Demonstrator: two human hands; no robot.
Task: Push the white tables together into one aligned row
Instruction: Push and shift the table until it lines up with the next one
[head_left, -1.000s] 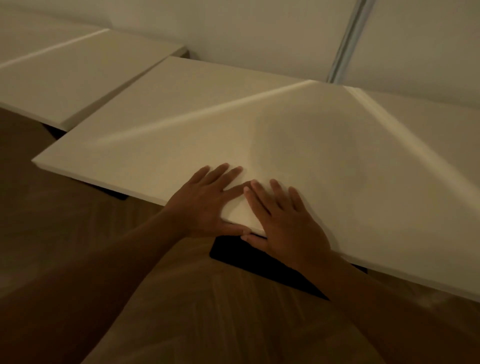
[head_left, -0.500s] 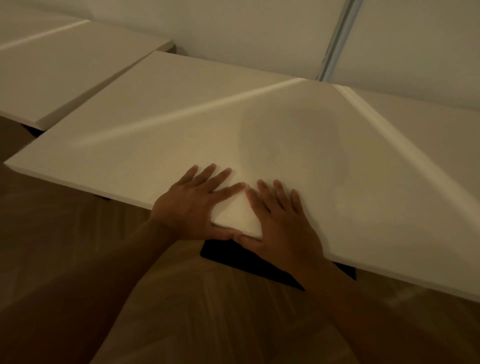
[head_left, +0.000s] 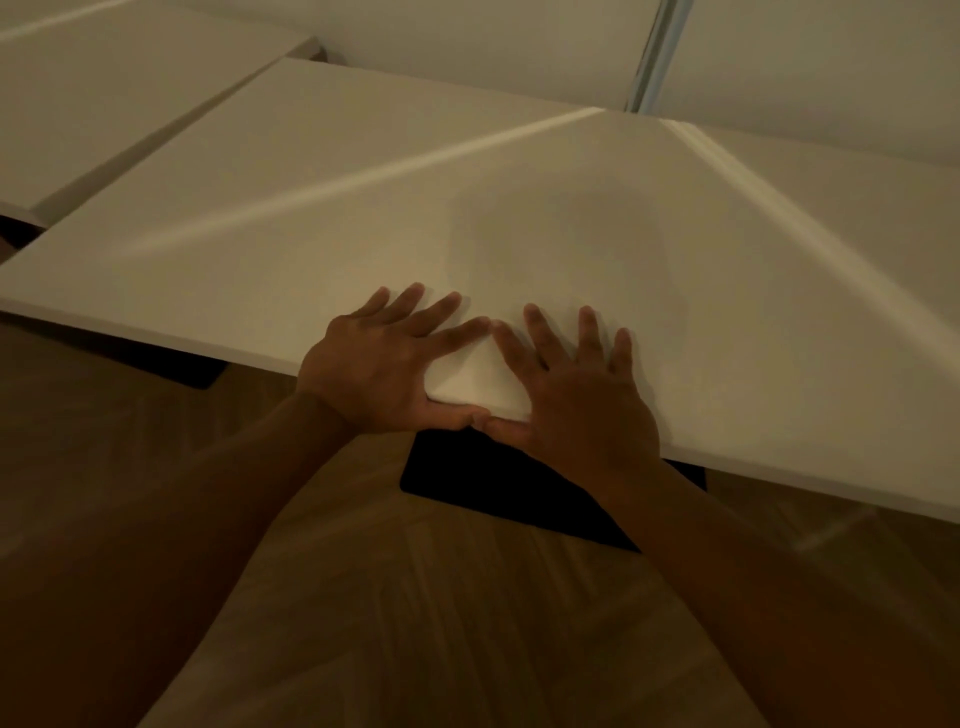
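Note:
A large white table (head_left: 363, 208) fills the middle of the view, lying at an angle. My left hand (head_left: 384, 364) and my right hand (head_left: 576, 389) rest flat on its near edge, side by side, fingers straight and spread on the top, thumbs along the front edge. Another white table (head_left: 104, 104) stands at the far left, with a narrow gap between it and the middle table. To the right a third white table (head_left: 857, 234) meets the middle one along a seam.
A black table base (head_left: 498, 483) shows on the wooden floor (head_left: 415, 597) under the near edge. A pale wall (head_left: 467, 47) with a vertical metal strip (head_left: 649, 57) runs close behind the tables.
The middle table has slid away from me and to the left, narrowing the gap to the left table. Both hands stay flat on its near edge.

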